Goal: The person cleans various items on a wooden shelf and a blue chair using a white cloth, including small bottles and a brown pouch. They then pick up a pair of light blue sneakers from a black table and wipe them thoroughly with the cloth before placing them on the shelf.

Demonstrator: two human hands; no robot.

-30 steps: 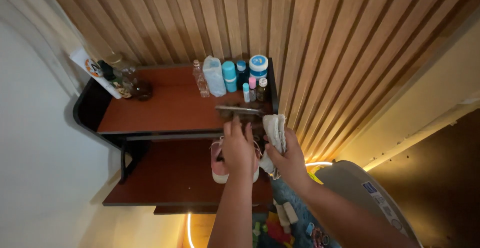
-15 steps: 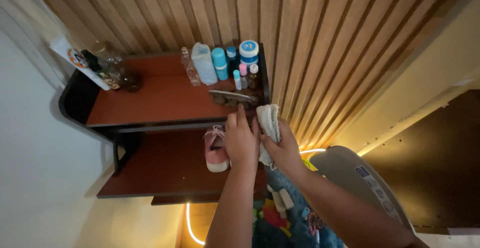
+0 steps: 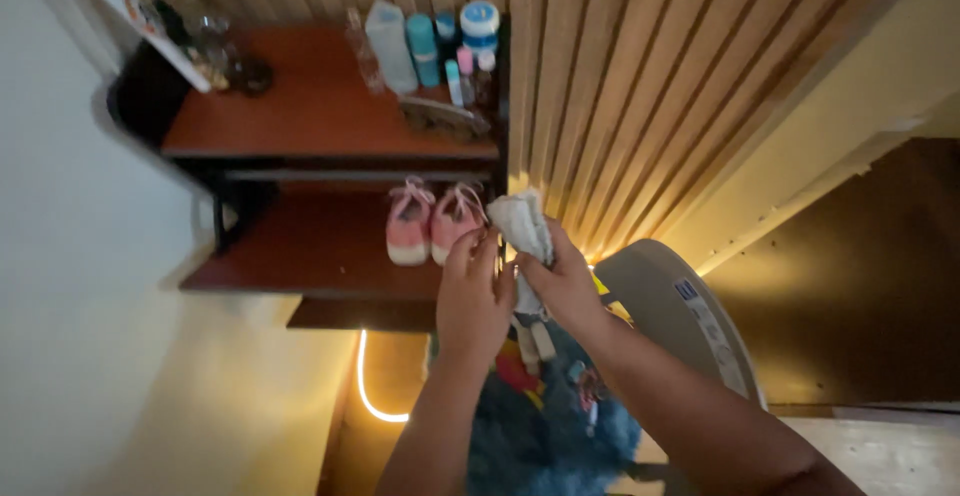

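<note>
- The left hand and the right hand meet in front of a dark two-level shelf set against a wall of wooden slats.
- The right hand is closed around a crumpled pale cloth; the cloth sticks up above the fist, level with the lower board of the shelf.
- The left hand has its fingers curled, fingertips touching the lower edge of the cloth just beside the right hand. Whether it truly grips the cloth I cannot tell.
- A pair of small pink shoes with pale soles sits side by side on the lower board, just left of the cloth.
- On the top board, bottles and jars in white, teal and pink stand clustered at the back right corner.
- More small things sit at the back left corner, too dim to make out.
- Below the hands lies a blue patterned fabric; a grey rounded object is to its right.
</note>
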